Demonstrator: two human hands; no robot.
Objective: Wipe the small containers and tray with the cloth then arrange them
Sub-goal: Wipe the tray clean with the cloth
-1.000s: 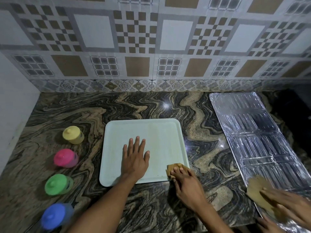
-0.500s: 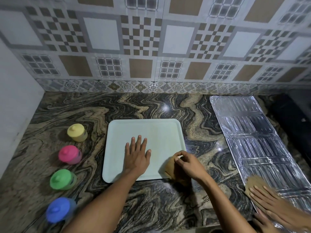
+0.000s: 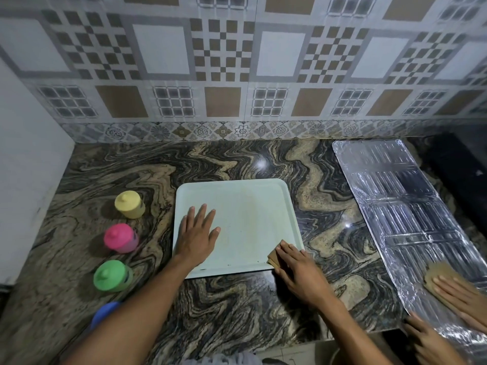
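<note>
From the head camera, a pale green square plastic tray [image 3: 250,206] lies flat on the swirled black-and-tan stone counter [image 3: 237,306]. The left hand [image 3: 196,237] rests palm-down on the tray's left half, fingers straight and slightly spread, holding nothing. The right hand [image 3: 297,270] presses a folded tan cloth [image 3: 272,258] onto the tray's near right corner with flat, straight fingers lying together. Left of the tray, apart from it, four small lidded plastic containers stand in a row: yellow [image 3: 130,204] farthest, then pink [image 3: 121,237], green [image 3: 112,275], and blue [image 3: 104,313], the last partly hidden by the left forearm. At right, another person's hand [image 3: 458,293] presses a second tan cloth [image 3: 437,275] onto a ribbed silver foil-covered sheet [image 3: 395,193].
</note>
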